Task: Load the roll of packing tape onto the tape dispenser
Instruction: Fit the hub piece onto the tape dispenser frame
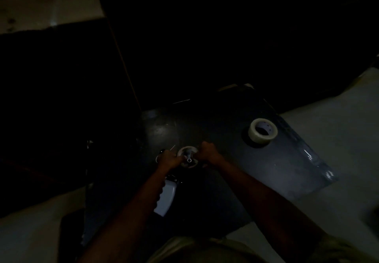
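Observation:
The scene is very dark. A tape dispenser (pixel 166 198) with a pale handle lies on a dark mat (pixel 225 180), its round spool hub (pixel 187 156) pointing away from me. My left hand (pixel 169 160) grips the dispenser at the hub's left side. My right hand (pixel 208 154) holds the hub's right edge with curled fingers. A roll of clear packing tape (pixel 263 131) lies flat on the mat, apart from both hands, to the right and farther away.
The mat lies on a pale floor (pixel 338 139). A large dark box or furniture piece (pixel 61 98) fills the left side. A clear plastic strip (pixel 313 156) runs along the mat's right edge. The far background is black.

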A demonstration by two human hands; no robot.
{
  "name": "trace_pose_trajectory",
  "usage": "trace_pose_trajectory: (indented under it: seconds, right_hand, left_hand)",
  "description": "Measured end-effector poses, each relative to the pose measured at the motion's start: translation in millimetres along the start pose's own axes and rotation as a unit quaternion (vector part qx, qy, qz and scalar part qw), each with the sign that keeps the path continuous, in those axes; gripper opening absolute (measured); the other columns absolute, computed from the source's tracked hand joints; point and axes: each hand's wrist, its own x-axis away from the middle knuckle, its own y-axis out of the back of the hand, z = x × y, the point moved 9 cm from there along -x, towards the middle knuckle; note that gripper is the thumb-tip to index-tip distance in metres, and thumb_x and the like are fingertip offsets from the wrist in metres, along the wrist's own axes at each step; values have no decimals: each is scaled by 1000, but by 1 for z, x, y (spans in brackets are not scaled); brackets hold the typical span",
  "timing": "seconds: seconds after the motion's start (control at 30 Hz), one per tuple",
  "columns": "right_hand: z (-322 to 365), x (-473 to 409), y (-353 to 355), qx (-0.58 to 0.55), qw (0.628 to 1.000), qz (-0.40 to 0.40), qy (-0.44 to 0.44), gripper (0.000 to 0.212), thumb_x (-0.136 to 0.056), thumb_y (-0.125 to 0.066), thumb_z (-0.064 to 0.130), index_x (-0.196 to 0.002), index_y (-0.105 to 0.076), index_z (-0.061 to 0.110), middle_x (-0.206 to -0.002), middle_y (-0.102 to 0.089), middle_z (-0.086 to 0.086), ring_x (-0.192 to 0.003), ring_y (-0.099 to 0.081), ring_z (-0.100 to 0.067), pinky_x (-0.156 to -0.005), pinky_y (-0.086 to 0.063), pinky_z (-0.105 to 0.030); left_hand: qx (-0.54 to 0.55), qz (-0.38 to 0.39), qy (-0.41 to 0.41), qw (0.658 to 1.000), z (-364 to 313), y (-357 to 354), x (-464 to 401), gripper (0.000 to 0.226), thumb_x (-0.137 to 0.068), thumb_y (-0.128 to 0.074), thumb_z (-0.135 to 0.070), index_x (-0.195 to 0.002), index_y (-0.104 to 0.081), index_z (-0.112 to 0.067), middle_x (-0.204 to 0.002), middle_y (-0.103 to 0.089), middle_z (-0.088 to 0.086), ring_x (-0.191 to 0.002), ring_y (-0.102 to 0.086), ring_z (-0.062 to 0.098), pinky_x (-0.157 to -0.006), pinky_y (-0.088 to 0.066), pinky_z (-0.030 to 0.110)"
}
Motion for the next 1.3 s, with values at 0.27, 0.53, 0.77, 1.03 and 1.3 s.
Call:
trace_pose_trajectory:
  seconds: [0.27, 0.53, 0.77, 1.03, 1.3]
  right_hand:
    - [-18, 7, -28, -14, 997, 62, 50, 105, -33, -91, 57, -127, -52, 29, -129, -59, 5, -114, -58, -13, -96, -50, -31]
    - [-14, 20, -35, -80, 991, -31, 105, 83, -57, -90, 33, -127, -48, 17, -126, -62, -2, -115, -60, -18, -91, -47, -23]
    - [-13, 28, -22, -91, 985, -90, 115, 70, -56, -87, 37, -118, -59, 19, -117, -67, 2, -107, -64, -13, -91, -50, -22]
    - [-6, 25, -18, -54, 986, -92, 126, 71, -49, -80, 51, -113, -65, 24, -110, -70, 7, -102, -66, -9, -90, -54, -27]
    - [-5, 25, -18, -52, 987, -92, 123, 74, -45, -72, 64, -112, -57, 36, -110, -69, 11, -100, -65, -7, -89, -55, -30]
  left_hand:
    - [-125, 21, -206, 970, 5, 7, 19, 52, -63, -70, -38, -112, -68, -22, -95, -72, -2, -88, -67, 7, -68, -42, 4]
    - [-113, -71, -273, 953, 25, -12, 31, 84, -76, -62, -35, -149, -25, -20, -144, -46, 1, -134, -42, 16, -109, -39, 39]
    - [-214, -95, -266, 935, 34, -36, 27, 82, -65, -51, -37, -143, -39, -15, -147, -44, 1, -141, -32, 20, -117, -19, 39]
    - [-220, -110, -237, 940, 40, -35, 19, 78, -70, -53, -57, -142, -37, -31, -149, -40, -5, -140, -33, 20, -116, -17, 32]
    - [-216, -106, -220, 945, 46, -37, 15, 78, -70, -53, -54, -143, -33, -36, -148, -42, -6, -138, -36, 20, -113, -27, 36]
